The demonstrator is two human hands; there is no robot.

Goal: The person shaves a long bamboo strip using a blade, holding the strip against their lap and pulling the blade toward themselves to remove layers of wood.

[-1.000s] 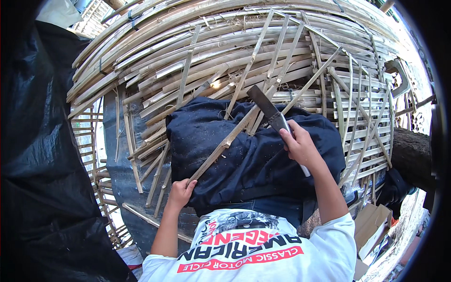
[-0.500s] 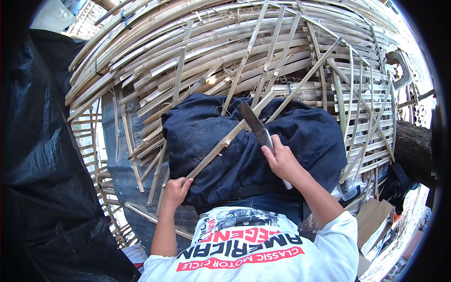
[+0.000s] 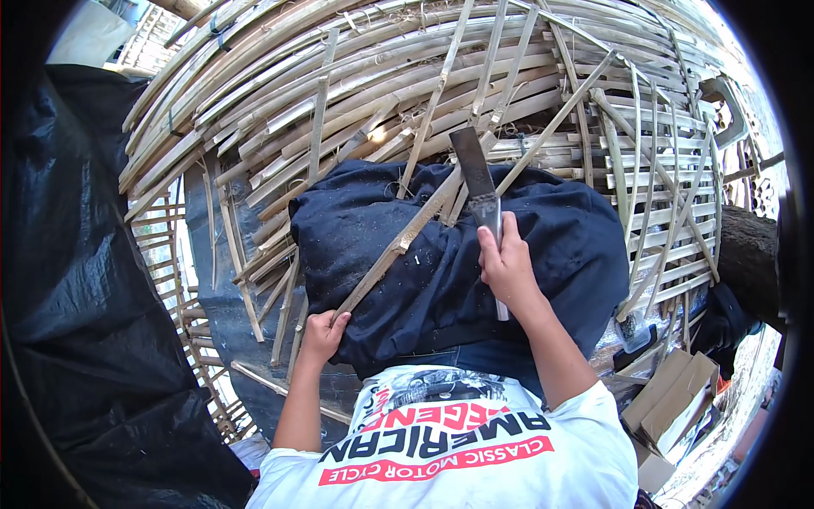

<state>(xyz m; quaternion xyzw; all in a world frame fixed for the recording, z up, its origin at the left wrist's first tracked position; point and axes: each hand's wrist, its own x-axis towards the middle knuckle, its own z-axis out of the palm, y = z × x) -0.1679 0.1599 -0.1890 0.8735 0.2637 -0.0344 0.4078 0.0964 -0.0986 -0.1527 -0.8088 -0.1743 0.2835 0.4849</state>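
Across the person's lap, on a dark cloth [image 3: 441, 254] spread over the knees, a long bamboo strip [image 3: 398, 246] lies slanting from lower left to upper right. It looks light, stiff along its length yet springy, with a smooth skin and edges likely sharp enough to cut; the safest hold seems to be near its lower end, away from the blade. The left hand [image 3: 322, 332] is clenched around that lower end. The right hand [image 3: 506, 265] grips the handle of a broad cleaver [image 3: 475, 174], whose flat blade meets the strip near its upper part. Beyond the cloth, a large woven bamboo frame [image 3: 356, 93] fans out, its loose slats crowding the strip's far end. Black plastic sheeting [image 3: 93, 280] hangs at left; cardboard boxes [image 3: 674, 403] sit at lower right.
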